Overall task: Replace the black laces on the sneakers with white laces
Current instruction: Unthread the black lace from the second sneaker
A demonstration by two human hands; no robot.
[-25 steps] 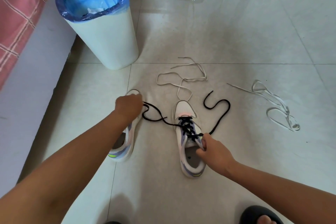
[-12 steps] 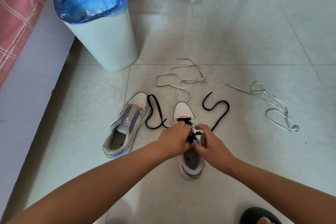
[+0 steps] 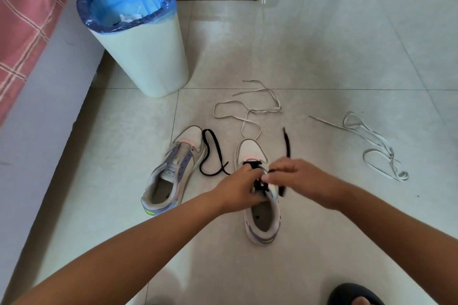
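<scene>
Now the right hand has pulled the black lace straighter.

Under both hands a black lace half-threads the right sneaker; the unlaced sneaker lies left, two white laces beyond.

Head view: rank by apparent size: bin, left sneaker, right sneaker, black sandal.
1. bin
2-3. left sneaker and right sneaker: look alike, right partly hidden by hands, not ranked
4. black sandal: cut off by the frame edge
</scene>
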